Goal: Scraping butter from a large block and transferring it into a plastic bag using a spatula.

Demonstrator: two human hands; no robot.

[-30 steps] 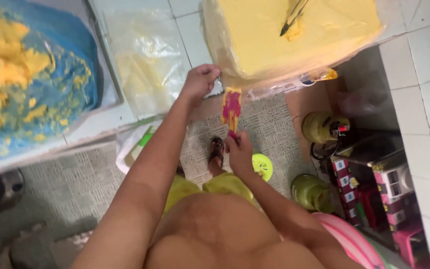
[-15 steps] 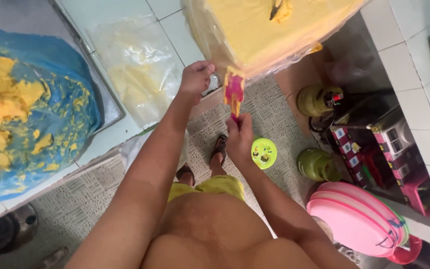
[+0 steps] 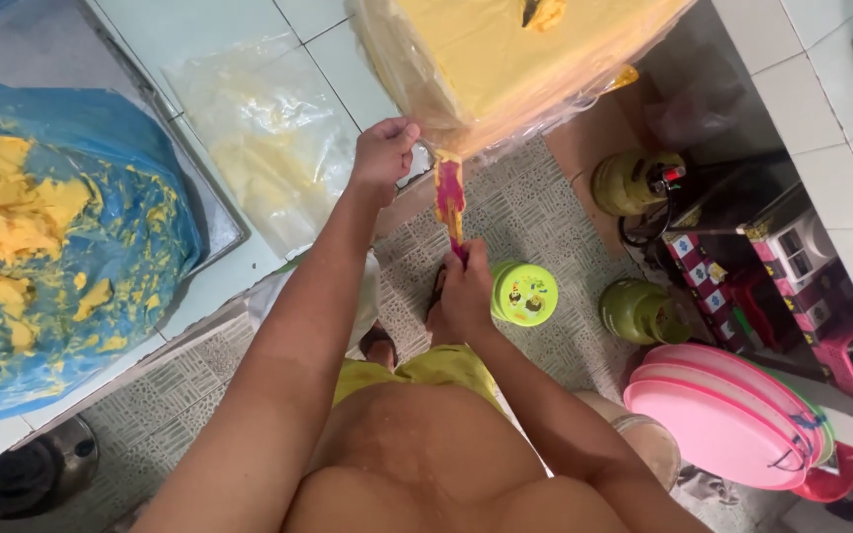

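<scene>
Right hand (image 3: 466, 292) closed around the lower end of a pink scraper (image 3: 449, 200), blade up, smeared yellow; left hand (image 3: 383, 155) pinches the clear plastic wrap (image 3: 417, 99) at the near corner of a big yellow block (image 3: 505, 49) on the tiled counter (image 3: 249, 30); scraper tip sits just under that corner. Block looks soft, greasy, heavy; wrap thin and slippery, best pinched at its loose edge; scraper likely slick, so hold low on the handle. Block's far side is cut off; fingertips under the wrap are hard to make out. Blue sheet (image 3: 150, 227) with yellow lumps lies left.
</scene>
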